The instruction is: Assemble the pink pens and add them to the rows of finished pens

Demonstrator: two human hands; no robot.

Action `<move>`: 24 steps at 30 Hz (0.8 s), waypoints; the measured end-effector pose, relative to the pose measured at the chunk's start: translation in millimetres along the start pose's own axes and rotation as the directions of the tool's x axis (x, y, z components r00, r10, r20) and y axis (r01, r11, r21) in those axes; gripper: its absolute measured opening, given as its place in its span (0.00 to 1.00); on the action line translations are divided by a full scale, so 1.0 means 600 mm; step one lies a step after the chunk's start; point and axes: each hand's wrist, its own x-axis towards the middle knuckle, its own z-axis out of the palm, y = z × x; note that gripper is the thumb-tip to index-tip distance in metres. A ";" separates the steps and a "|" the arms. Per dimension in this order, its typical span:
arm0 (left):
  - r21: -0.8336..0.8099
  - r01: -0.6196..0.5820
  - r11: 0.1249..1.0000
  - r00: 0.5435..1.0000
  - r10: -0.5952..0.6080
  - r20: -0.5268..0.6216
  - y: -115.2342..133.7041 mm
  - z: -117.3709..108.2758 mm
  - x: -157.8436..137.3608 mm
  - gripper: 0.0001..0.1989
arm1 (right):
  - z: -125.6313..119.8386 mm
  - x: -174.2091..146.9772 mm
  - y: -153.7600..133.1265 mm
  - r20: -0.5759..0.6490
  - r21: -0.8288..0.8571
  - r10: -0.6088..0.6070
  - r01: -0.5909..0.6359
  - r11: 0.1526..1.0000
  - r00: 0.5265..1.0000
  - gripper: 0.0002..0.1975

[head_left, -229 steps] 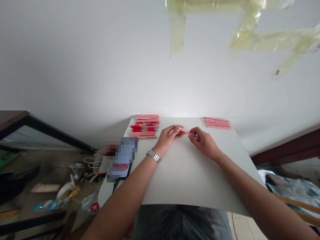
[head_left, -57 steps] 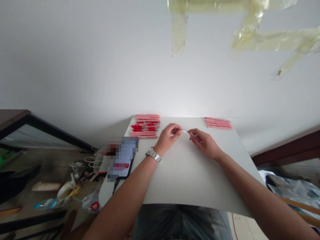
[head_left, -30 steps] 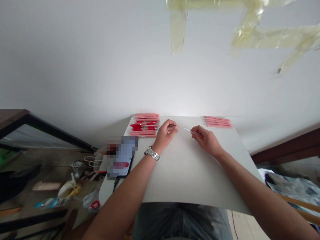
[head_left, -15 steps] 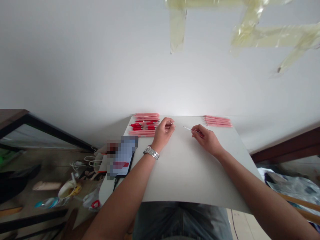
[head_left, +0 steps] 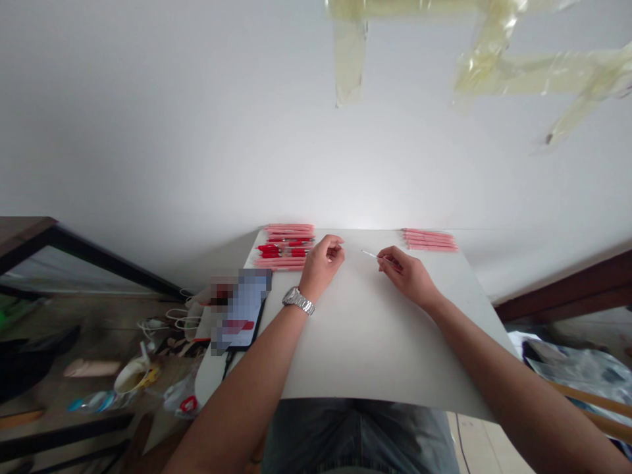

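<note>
Rod [head_left: 368, 254], slim and white, over the table [head_left: 375, 349] in the right hand [head_left: 403, 273].
That hand is closed in a pinch, the rod's free end pointing toward the left hand [head_left: 322, 262], which is half curled; whether it holds anything I cannot tell. Pink and red pens [head_left: 286, 251] lie beside the left hand, a row of pink pens [head_left: 430, 240] toward the far right corner.

Pens [head_left: 282, 263] are laid in two groups on the white table [head_left: 375, 349]. A phone [head_left: 251, 306] is placed at its left edge.
</note>
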 end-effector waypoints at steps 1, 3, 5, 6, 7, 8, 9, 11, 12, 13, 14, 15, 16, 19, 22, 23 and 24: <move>0.010 -0.007 1.000 1.000 0.007 0.003 -0.001 0.000 0.000 0.09 | 0.000 0.000 -0.001 0.001 0.000 0.002 -0.002 1.000 1.000 0.10; 0.051 -0.030 0.998 0.999 0.030 0.010 -0.002 -0.002 -0.001 0.09 | -0.001 0.000 -0.001 0.004 0.002 0.003 -0.003 1.000 1.000 0.10; 0.115 -0.061 0.992 0.998 0.059 0.021 -0.002 -0.004 -0.001 0.09 | 0.000 0.000 0.000 0.005 0.006 0.002 -0.002 1.000 1.000 0.10; 0.152 -0.074 0.986 0.997 0.071 0.027 -0.003 -0.005 -0.002 0.09 | 0.000 0.000 0.001 0.005 0.007 0.001 -0.001 1.000 1.000 0.09; 0.191 -0.086 0.978 0.996 0.081 0.032 -0.003 -0.005 -0.002 0.08 | 0.000 0.001 0.002 0.004 0.006 -0.001 0.001 1.000 1.000 0.09; 0.235 -0.098 0.967 0.995 0.093 0.031 -0.003 -0.006 -0.002 0.08 | 0.000 0.001 0.002 0.002 0.003 -0.003 0.003 1.000 1.000 0.09; 0.283 -0.112 0.953 0.994 0.109 0.026 -0.003 -0.006 -0.003 0.08 | 0.001 0.001 0.003 0.000 -0.001 -0.003 0.003 1.000 1.000 0.09; 0.376 -0.137 0.917 0.990 0.143 0.012 -0.004 -0.007 -0.003 0.07 | 0.001 0.001 0.003 0.002 -0.006 -0.003 0.003 1.000 1.000 0.09; 0.413 -0.145 0.899 0.988 0.156 0.007 -0.006 -0.007 -0.003 0.07 | 0.001 0.001 0.003 0.004 -0.007 -0.003 0.003 1.000 1.000 0.09; 0.442 -0.147 0.885 0.987 0.161 0.006 -0.007 -0.007 -0.003 0.07 | 0.001 0.001 0.003 0.006 -0.006 -0.001 0.001 1.000 1.000 0.10; 0.462 -0.144 0.875 0.987 0.159 0.006 -0.009 -0.007 -0.004 0.07 | 0.001 0.001 0.003 0.007 -0.005 0.000 0.000 1.000 1.000 0.10; 0.476 -0.137 0.869 0.988 0.153 0.006 -0.011 -0.007 -0.004 0.07 | 0.001 0.000 0.004 0.007 -0.005 0.001 -0.001 1.000 1.000 0.10; 0.488 -0.129 0.863 0.989 0.145 0.005 -0.013 -0.007 -0.004 0.07 | 0.001 0.000 0.004 0.006 -0.004 0.003 -0.003 1.000 1.000 0.10; 0.512 -0.120 0.850 0.991 0.137 0.005 -0.017 -0.008 -0.005 0.07 | 0.001 0.000 0.004 0.006 -0.006 0.006 -0.006 1.000 1.000 0.10; 0.516 -0.127 0.847 0.990 0.143 0.010 -0.018 -0.010 -0.005 0.06 | 0.001 0.000 0.003 0.006 -0.008 0.005 -0.005 1.000 1.000 0.10; 0.514 -0.131 0.848 0.989 0.145 0.012 -0.018 -0.010 -0.005 0.06 | 0.001 0.000 0.003 0.006 -0.008 0.004 -0.004 1.000 1.000 0.10; 0.513 -0.133 0.848 0.989 0.148 0.013 -0.017 -0.011 -0.004 0.06 | 0.001 0.000 0.003 0.004 -0.009 0.003 -0.003 1.000 1.000 0.11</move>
